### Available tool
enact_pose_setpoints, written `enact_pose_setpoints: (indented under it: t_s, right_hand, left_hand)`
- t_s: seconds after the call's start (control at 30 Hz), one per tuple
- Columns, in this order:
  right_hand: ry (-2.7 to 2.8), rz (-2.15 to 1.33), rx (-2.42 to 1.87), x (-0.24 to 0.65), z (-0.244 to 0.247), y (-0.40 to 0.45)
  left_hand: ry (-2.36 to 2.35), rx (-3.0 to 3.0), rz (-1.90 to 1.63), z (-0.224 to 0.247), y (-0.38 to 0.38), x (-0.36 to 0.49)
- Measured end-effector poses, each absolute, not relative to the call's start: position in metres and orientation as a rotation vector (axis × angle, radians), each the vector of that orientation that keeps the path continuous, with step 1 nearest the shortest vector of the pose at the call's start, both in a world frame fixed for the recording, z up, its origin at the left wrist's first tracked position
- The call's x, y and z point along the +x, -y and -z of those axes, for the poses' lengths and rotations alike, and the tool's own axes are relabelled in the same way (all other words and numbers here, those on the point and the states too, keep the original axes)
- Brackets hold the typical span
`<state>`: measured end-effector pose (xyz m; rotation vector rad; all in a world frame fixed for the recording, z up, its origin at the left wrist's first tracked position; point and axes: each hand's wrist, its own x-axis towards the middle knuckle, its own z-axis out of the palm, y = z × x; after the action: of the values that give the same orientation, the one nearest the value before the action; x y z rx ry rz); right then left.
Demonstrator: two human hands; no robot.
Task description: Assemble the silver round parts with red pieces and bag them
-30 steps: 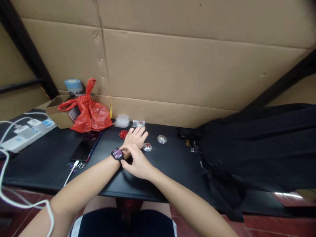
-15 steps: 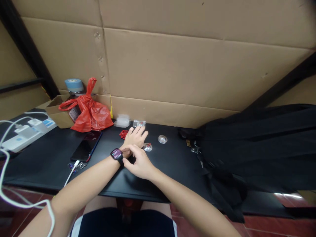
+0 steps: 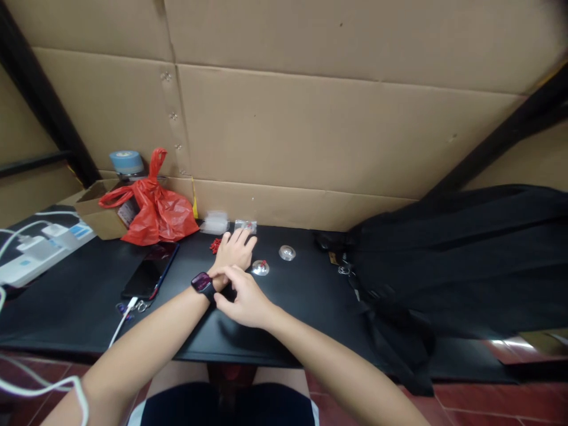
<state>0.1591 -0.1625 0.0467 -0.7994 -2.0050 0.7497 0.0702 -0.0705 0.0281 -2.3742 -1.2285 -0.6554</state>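
My left hand [image 3: 235, 249] lies palm down on the black tabletop, fingers spread and holding nothing. A black smartwatch [image 3: 203, 283] with a lit screen is strapped round that wrist. My right hand [image 3: 246, 299] reaches across to it, index finger and thumb curled about the watch's side and band. A small pile of red pieces [image 3: 215, 245] lies just left of my left hand. To its right is a clear round dome with a red piece on it [image 3: 261, 267], and farther right a second clear dome [image 3: 287, 253]. Beyond my fingertips sits a small clear packet [image 3: 246, 226].
At the left are a power strip [image 3: 26, 266] with white cables, a phone [image 3: 151, 271], a red plastic bag [image 3: 155, 210], a cardboard box [image 3: 100, 216] and a blue-lidded jar [image 3: 126, 161]. A black backpack [image 3: 461, 260] fills the right side. A cardboard wall [image 3: 284, 142] closes the back.
The view has shifted slightly, so everything sits a little lower and farther left. The watch screen shows a different, darker picture. Both hands keep nearly the same pose.
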Motion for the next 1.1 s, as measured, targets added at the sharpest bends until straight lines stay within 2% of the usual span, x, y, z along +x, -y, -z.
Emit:
enact_pose_setpoints:
  t_s: [0.27, 0.47, 0.63, 0.87, 1.1]
  right_hand:
    - [2.126, -0.664, -0.697, 0.192, -0.062, 0.138]
    - [2.073, -0.268, -1.295, 0.296, -0.051, 0.085]
    - [2.154, -0.281, -1.495, 0.334, -0.032, 0.068]
    - [2.134, -0.349, -1.541, 0.327, -0.021, 0.063]
    - [2.037, -0.460, -1.550, 0.327, -0.021, 0.064]
  left_hand:
    - [1.300, -2.432, 0.665, -0.050, 0.065, 0.034]
    - [1.375, -2.800, 0.616, -0.062, 0.040, -0.033]
    - [1.428, -3.007, 0.556, -0.054, 0.029, -0.048]
    - [1.541, -2.929, 0.542, -0.044, 0.031, -0.036]
    - [1.428, -3.036, 0.641, -0.051, 0.033, -0.035]
